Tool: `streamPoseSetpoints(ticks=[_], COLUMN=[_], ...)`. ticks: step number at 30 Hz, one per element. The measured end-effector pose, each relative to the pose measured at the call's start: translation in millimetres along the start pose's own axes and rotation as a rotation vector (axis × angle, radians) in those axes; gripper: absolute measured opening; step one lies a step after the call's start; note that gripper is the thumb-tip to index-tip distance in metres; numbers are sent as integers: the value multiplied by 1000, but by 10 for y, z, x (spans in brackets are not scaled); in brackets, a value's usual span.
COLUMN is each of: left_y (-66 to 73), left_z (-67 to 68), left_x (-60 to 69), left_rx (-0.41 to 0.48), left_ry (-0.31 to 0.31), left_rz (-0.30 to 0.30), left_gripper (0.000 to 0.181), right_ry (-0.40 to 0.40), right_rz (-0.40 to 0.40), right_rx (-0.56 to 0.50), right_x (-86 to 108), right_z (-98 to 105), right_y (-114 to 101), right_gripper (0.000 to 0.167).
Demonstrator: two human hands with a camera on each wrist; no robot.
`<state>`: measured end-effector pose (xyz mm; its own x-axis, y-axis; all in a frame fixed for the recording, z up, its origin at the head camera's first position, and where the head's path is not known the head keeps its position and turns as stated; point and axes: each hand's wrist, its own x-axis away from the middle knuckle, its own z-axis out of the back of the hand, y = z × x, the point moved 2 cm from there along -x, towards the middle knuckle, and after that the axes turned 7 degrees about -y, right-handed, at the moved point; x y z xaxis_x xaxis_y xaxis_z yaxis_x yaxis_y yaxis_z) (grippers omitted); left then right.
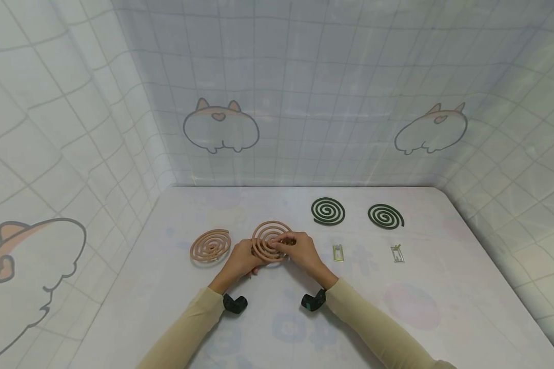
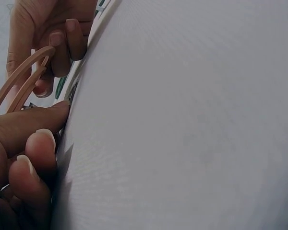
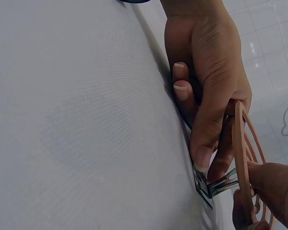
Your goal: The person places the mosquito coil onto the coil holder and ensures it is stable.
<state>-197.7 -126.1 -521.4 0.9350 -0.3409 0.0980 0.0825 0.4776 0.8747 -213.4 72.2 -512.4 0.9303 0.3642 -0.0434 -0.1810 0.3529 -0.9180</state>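
Observation:
My left hand (image 1: pixel 241 259) grips a small metal coil stand (image 3: pixel 224 185) between thumb and fingers, low over the table. A tan mosquito coil (image 3: pixel 239 134) sits against the stand's raised prong, its spiral facing up in the head view. Thumb and fingertips of my right hand (image 1: pixel 304 253) pinch this coil near its centre. Exactly how prong and coil meet is hidden by the fingers. Just left of my left hand lies another tan mosquito coil (image 1: pixel 211 246), slightly tilted, with a bit of metal showing beneath.
Two dark green mosquito coils (image 1: pixel 328 211) (image 1: pixel 385 216) lie at the back right of the table (image 1: pixel 268 307). Nearer are a yellowish metal stand (image 1: pixel 334 253) and a silver one (image 1: pixel 397 254). Patterned curtains (image 1: pixel 295 102) surround the table at the back and sides.

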Motion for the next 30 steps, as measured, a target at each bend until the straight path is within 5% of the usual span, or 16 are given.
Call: streamPoseSetpoints(ticks=[30], left_y=[19], left_z=[-5], left_x=[4], left_rx=[-2], left_ry=[10], left_rz=[10], left_gripper=[25], right_ry=[-12], right_rz=[6], right_rx=[-38], right_x=[8], right_z=[4], right_y=[-3], right_gripper=[10])
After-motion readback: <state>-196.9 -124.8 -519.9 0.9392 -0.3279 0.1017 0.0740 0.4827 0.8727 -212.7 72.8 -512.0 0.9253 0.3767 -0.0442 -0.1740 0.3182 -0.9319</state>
